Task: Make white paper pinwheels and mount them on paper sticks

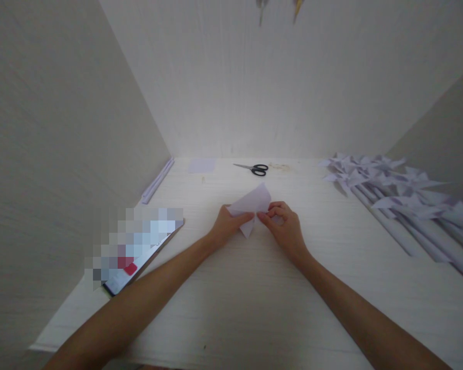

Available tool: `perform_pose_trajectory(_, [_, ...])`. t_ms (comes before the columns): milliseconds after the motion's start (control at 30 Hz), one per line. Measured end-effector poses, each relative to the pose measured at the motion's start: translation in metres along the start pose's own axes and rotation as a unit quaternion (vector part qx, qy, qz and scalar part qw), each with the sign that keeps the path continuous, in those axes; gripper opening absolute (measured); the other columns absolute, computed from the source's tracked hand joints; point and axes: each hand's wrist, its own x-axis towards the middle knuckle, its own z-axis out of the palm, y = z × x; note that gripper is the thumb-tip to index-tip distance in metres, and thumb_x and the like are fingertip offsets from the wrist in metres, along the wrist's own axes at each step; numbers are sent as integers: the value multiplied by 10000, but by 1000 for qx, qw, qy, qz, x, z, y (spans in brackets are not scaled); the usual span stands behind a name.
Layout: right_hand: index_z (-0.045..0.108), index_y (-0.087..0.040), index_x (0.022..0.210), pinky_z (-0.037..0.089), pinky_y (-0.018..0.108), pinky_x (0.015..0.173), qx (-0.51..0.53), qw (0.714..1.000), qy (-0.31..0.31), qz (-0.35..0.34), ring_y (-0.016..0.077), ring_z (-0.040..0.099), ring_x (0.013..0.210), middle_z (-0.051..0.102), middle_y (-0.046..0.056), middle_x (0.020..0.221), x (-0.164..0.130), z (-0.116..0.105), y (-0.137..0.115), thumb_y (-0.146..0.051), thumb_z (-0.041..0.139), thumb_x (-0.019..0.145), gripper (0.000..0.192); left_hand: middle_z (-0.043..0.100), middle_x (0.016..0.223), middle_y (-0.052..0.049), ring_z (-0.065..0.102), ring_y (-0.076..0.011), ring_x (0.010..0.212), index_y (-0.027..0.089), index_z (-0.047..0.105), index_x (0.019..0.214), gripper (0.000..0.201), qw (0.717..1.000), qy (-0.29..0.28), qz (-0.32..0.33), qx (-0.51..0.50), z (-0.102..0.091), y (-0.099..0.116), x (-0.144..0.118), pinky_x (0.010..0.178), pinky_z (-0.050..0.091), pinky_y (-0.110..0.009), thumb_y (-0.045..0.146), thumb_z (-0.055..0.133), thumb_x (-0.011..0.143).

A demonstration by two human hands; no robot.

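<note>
Between my hands, above the middle of the white table, is a pale lilac sheet of paper [254,199] with pointed corners, partly bent or folded. My left hand [228,225] grips its left side, the thumb lying over the paper and the other fingers hidden behind it. At the right side my right hand [283,221] pinches the paper's lower edge between thumb and fingers. Both thumb tips come close together near the paper's middle. Beyond the paper lie scissors [256,168] with black handles, blades pointing left.
Several paper pinwheels [370,174] with rolled paper sticks [405,226] lie at the right. A phone [139,262], partly blurred out, leans at the left. Farther back are folded paper strips [158,181] and a flat paper square [201,165]. Walls [235,92] enclose the table.
</note>
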Motion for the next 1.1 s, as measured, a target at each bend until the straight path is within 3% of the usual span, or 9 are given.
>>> perform_pose_trajectory(267, [379,-206,637,398,249,542,130,987,-5,93,115,505,580,500,-41,615,1,-1,-6,-214,641,574,270,624,639,-38,525,-127,559,91,633,702,254,999,-8,4,49,0,2,-3,517,401,-234,303,637,563])
perform_pose_trajectory(433, [317,-231,703,425,251,531,208,966,-69,139,123,552,569,544,-56,602,4,-5,0,-235,656,560,368,605,602,-18,499,-108,519,100,623,676,226,999,-26,-10,45,0,2,-2,510,377,-228,287,645,550])
perform_pose_trajectory(700, [294,-236,739,421,235,470,264,920,-211,200,124,570,510,589,-80,568,11,-19,4,-185,677,523,443,591,561,-33,512,-116,515,101,617,617,218,976,-197,-88,-41,-11,15,0,508,341,-220,315,611,575])
perform_pose_trajectory(1000, [299,-233,745,407,206,424,251,900,-294,201,114,561,502,598,-66,604,11,-25,3,-145,664,527,435,580,517,-32,484,-106,481,108,624,552,153,946,-283,-152,-42,-23,27,3,496,340,-214,258,591,540])
perform_pose_trajectory(1100, [312,-229,754,412,206,425,233,901,-311,190,110,559,516,610,-41,662,10,-25,3,-145,660,524,426,595,540,-31,491,-104,472,107,637,598,162,937,-313,-152,18,-22,28,2,478,342,-207,256,614,537])
